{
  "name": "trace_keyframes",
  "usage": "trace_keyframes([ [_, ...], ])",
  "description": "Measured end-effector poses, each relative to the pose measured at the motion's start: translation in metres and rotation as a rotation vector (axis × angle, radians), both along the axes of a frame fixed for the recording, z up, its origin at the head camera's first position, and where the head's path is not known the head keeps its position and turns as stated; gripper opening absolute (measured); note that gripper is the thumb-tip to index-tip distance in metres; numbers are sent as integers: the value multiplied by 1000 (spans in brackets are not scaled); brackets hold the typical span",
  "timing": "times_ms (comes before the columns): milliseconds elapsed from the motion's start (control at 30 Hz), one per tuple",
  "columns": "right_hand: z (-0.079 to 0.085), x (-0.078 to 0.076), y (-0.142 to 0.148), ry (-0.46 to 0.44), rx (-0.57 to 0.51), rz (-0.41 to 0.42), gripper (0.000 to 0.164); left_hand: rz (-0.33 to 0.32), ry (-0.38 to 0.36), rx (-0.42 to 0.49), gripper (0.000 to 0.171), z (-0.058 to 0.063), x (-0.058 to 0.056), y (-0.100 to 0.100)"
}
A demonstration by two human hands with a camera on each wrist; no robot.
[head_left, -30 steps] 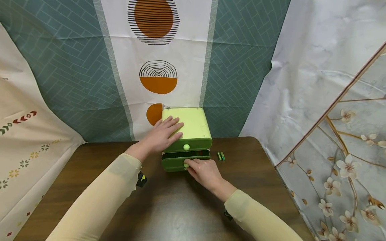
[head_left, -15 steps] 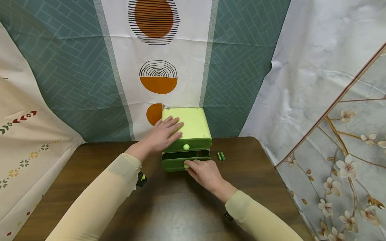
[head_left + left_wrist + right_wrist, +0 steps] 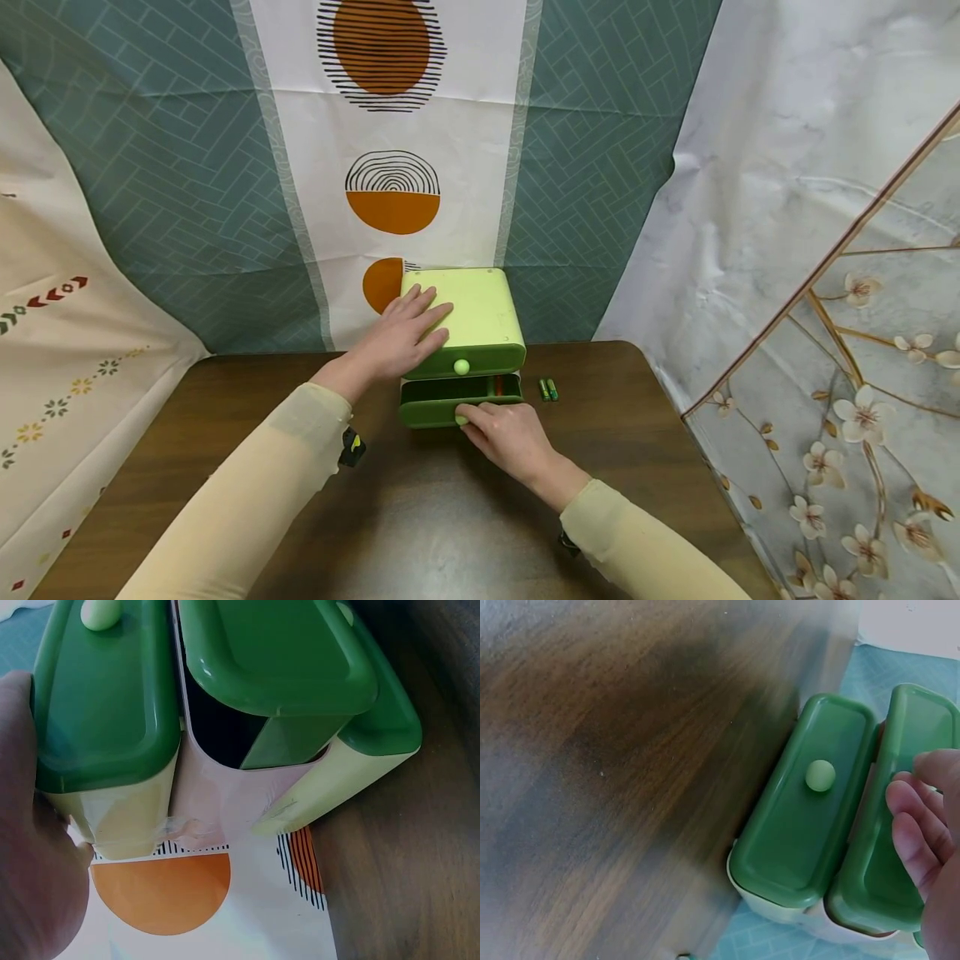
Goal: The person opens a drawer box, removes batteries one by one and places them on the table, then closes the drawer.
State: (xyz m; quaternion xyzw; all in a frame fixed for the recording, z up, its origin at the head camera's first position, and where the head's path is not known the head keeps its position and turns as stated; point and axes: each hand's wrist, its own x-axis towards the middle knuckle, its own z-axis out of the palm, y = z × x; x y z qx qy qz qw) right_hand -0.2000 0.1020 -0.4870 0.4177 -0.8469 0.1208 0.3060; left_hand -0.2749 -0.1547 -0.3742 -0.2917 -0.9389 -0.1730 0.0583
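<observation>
- Middle drawer [image 3: 423,414] juts from the green cabinet's [image 3: 483,308] front, between upper drawer [image 3: 431,365] and lower drawer [image 3: 791,851].
- Right hand [image 3: 516,439], cabinet front: fingers pinch the knob [image 3: 461,421], the natural place to slide from.
- Left hand [image 3: 393,340], cabinet top: fingers spread wide, presumably bracing.
- Two green batteries [image 3: 544,390] right of cabinet, seemingly outside the drawer's path.

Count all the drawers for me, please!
3. The top drawer is shut; the middle drawer below it is pulled open, its knob in the right hand; the bottom drawer, shut and hard to see from the head view, shows in both wrist views.
</observation>
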Motion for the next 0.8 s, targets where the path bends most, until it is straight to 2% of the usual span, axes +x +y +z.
trace_keyframes([
  [367, -2, 6, 1, 15, -13, 19, 22, 31, -52, 51, 65, 0, 2, -1],
  [800, -2, 14, 2, 21, -12, 30, 21, 33, -80, 81, 66, -1, -1, -2],
])
